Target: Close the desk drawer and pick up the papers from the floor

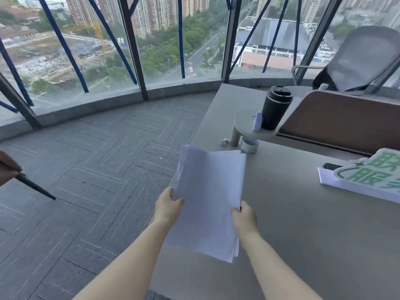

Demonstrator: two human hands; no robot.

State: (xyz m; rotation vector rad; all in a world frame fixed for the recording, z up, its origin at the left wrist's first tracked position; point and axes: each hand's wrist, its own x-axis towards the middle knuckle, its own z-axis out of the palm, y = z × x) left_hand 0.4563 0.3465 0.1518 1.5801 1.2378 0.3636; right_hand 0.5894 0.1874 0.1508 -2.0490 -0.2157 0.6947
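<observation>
A stack of white papers (207, 195) is held in the air over the left edge of the grey desk (303, 230). My left hand (167, 207) grips the stack's left edge and my right hand (244, 217) grips its right edge. The sheets tilt away from me, their far end above the desk's corner region. No drawer shows in this view; the desk's front and underside are hidden. The grey carpet floor (97, 169) shows no papers on it.
On the desk stand a small round shelf (249, 124) with a black tumbler (276, 107), a glass (250, 145) beneath it, a brown divider panel (342, 120) and a green-and-white sign (372, 176). A grey mesh chair (363, 59) sits behind. Windows curve around the floor.
</observation>
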